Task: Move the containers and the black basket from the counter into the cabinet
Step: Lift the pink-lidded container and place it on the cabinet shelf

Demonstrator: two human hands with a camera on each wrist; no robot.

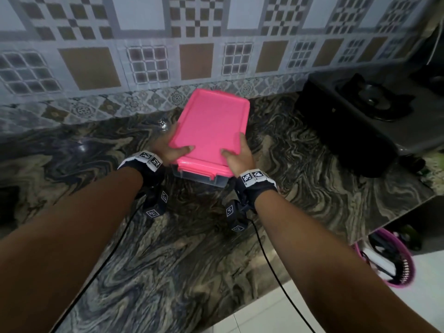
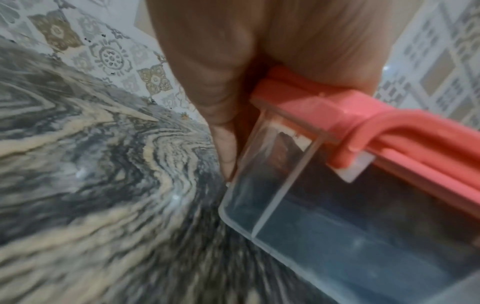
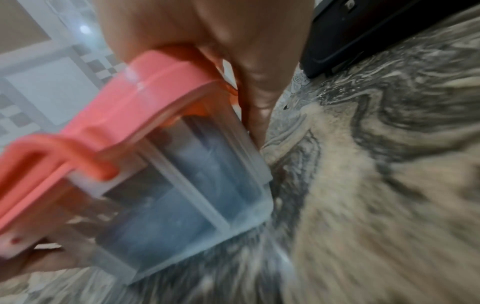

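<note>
A clear plastic container with a pink lid (image 1: 211,126) is held over the marbled counter (image 1: 168,248), near the tiled wall. My left hand (image 1: 171,146) grips its left side, thumb on the lid and fingers down the clear wall (image 2: 226,156). On the other side my right hand (image 1: 237,156) grips it the same way, thumb on top, fingers along the side (image 3: 257,115). The wrist views show the pink lid's latch (image 2: 389,131) and the clear body (image 3: 182,197) raised off the counter. No black basket is in view.
A black gas stove (image 1: 355,121) stands on the counter to the right of the container. A pink basket (image 1: 394,258) with utensils sits on the floor below the counter's right end. Cables (image 1: 271,272) trail from both wrists across the counter.
</note>
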